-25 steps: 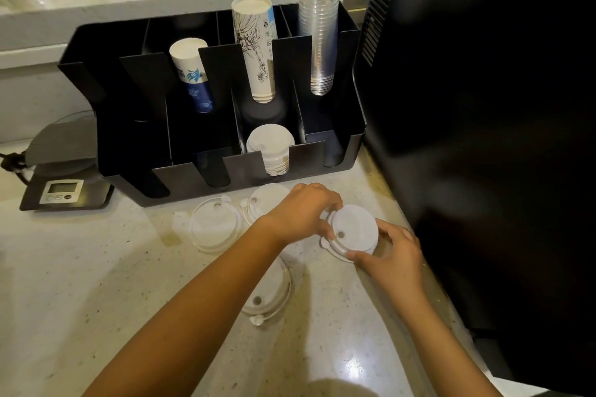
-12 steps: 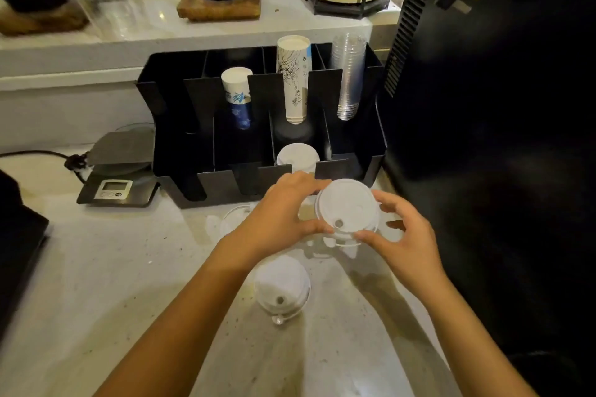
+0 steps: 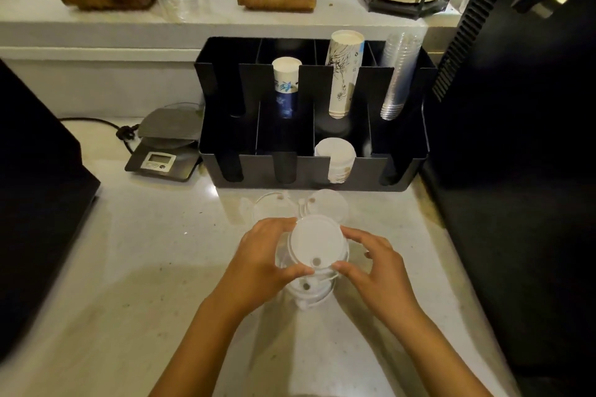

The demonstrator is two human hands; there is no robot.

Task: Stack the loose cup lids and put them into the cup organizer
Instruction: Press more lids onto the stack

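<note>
Both hands hold a small stack of white cup lids [image 3: 315, 243] just above another lid [image 3: 310, 293] lying on the counter. My left hand [image 3: 263, 259] grips the stack's left rim and my right hand [image 3: 375, 263] its right rim. Two more loose lids lie farther back: a clear one [image 3: 269, 205] and a white one [image 3: 327, 203]. The black cup organizer [image 3: 403, 167] stands behind them, with a stack of white lids [image 3: 335, 155] in a front slot.
The organizer also holds a blue-patterned paper cup stack [image 3: 286, 84], a tall white cup stack [image 3: 344, 71] and clear plastic cups [image 3: 398, 74]. A digital scale [image 3: 167, 145] sits to its left. Dark machines flank the counter at the right [image 3: 516, 138] and left [image 3: 35, 187].
The held lid stack has moved back toward me and down, over the lid that lay nearer on the counter. Both hands have kept their grip on it.
</note>
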